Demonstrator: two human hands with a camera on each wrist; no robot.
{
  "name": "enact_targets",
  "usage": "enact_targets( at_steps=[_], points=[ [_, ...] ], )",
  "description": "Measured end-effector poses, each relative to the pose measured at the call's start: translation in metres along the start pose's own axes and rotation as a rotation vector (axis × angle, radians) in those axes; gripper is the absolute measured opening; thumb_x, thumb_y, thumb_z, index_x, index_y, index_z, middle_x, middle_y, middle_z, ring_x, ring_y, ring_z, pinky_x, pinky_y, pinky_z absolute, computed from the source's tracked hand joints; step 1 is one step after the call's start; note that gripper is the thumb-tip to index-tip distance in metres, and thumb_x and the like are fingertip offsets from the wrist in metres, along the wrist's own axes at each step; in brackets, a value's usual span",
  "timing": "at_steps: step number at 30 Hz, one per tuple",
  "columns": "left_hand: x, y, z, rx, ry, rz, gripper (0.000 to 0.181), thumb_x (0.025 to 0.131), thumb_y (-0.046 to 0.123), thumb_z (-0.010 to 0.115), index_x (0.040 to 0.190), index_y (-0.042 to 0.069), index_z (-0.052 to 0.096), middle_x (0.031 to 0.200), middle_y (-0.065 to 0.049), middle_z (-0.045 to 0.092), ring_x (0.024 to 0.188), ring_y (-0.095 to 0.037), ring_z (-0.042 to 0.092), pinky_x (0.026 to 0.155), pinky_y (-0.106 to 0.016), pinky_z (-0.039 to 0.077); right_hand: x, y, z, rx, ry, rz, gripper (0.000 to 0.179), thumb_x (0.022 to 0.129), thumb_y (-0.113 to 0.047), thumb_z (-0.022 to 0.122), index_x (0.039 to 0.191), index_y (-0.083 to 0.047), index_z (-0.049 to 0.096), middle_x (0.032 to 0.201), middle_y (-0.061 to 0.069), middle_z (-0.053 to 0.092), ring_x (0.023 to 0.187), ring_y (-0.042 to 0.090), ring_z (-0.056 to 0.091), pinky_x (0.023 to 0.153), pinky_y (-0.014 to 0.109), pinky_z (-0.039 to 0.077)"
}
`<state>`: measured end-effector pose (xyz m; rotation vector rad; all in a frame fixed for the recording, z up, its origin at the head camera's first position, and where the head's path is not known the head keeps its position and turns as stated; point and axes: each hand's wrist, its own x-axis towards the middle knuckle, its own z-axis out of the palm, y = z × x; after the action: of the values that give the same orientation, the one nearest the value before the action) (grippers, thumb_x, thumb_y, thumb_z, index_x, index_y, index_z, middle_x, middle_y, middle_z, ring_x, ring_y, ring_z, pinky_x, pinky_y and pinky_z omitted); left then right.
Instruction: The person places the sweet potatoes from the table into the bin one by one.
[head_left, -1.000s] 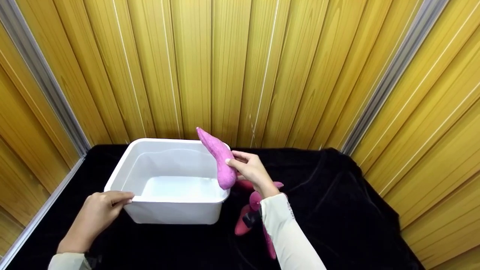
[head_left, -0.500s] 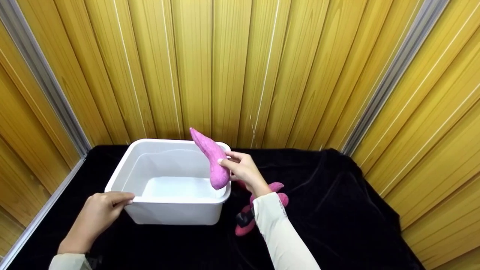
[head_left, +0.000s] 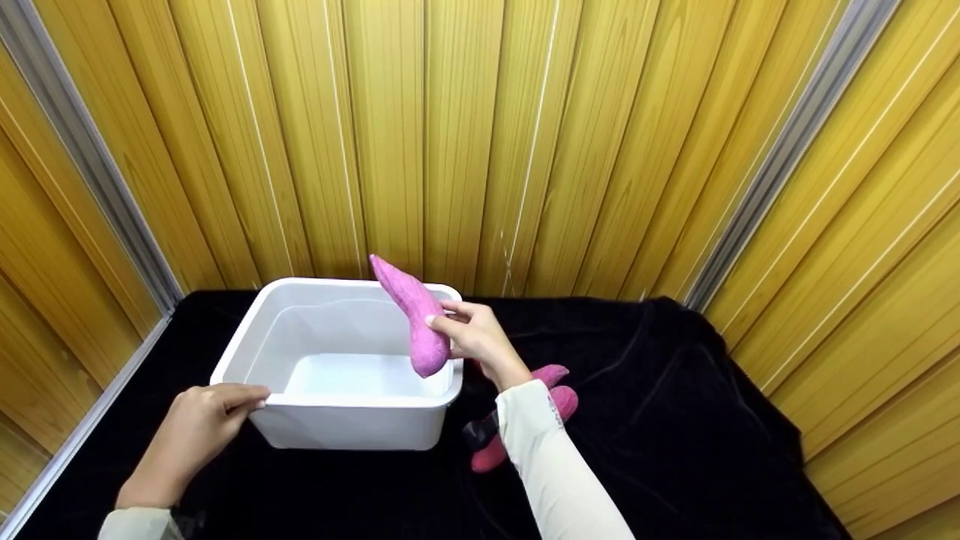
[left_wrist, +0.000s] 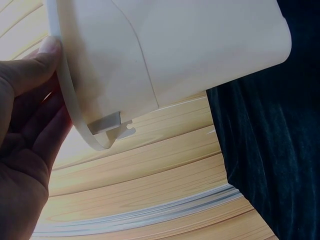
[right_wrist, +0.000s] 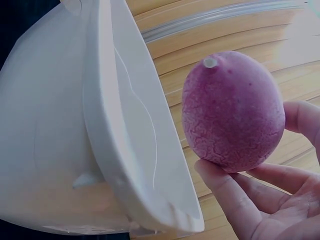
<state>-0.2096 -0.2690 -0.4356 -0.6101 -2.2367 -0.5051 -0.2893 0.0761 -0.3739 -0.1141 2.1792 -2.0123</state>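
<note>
The left hand (head_left: 191,429) clamps the near rim of the white plastic tub (head_left: 345,426) at its left corner, thumb against fingers. To the right of the tub, loose sweet potatoes (head_left: 564,403) lie on the black cloth (head_left: 675,427); the right sleeve (head_left: 559,465) partly covers them, so their count cannot be told.

The right hand (head_left: 480,339) grips the held sweet potato (head_left: 420,322), thumb on the upper face, fingers on the opposite side. The sweet potato is above the right part of the tub, clear of the rim.

Handling (judged by appearance): the body is probably stiff and light enough for one hand. The fine wrinkles should give fair friction; slipping is a minor risk. Take hold around the thick blunt half, where the bulk lies. Avoid the slender tip: it offers poor balance and looks the likeliest part to snap.

Appearance, near end to far: a rounded butt with a small pale stub, visible in the right wrist view; a pink-violet, creased skin; a slight bend at mid-length; a narrow point directed up and away, toward the yellow wood-grain wall (head_left: 457,135).
</note>
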Motion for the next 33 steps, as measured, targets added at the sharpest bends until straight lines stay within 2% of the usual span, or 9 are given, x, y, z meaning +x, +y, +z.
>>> enact_targets(
  at_steps=[5, 21, 33],
  points=[
    [0.001, 0.002, 0.0, -0.002, -0.008, 0.003, 0.031, 0.056, -0.005, 0.086, 0.079, 0.013, 0.079, 0.078, 0.001, 0.075, 0.072, -0.019, 0.072, 0.07, -0.011, 0.053, 0.0, -0.001, 0.003, -0.035, 0.001, -0.015, 0.048, 0.086, -0.019, 0.069, 0.131, -0.005, 0.058, 0.121, 0.017, 0.065, 0.101, 0.022, 0.065, 0.075, 0.038, 0.061],
    [0.0, 0.001, 0.002, 0.006, 0.008, 0.016, 0.03, 0.055, -0.004, 0.086, 0.079, 0.013, 0.079, 0.076, 0.001, 0.075, 0.07, -0.017, 0.071, 0.069, -0.01, 0.053, 0.005, 0.002, 0.019, -0.033, -0.014, -0.008, 0.046, 0.085, -0.019, 0.071, 0.129, -0.007, 0.061, 0.114, 0.014, 0.068, 0.095, 0.019, 0.067, 0.072, 0.035, 0.061],
    [0.001, 0.001, 0.0, 0.0, 0.011, 0.012, 0.031, 0.055, -0.006, 0.086, 0.079, 0.013, 0.079, 0.077, 0.001, 0.075, 0.071, -0.017, 0.071, 0.069, -0.012, 0.054, 0.005, 0.002, 0.02, -0.077, -0.01, -0.012, 0.048, 0.084, -0.021, 0.071, 0.129, -0.008, 0.061, 0.114, 0.014, 0.068, 0.096, 0.019, 0.066, 0.075, 0.038, 0.061]
  ],
)
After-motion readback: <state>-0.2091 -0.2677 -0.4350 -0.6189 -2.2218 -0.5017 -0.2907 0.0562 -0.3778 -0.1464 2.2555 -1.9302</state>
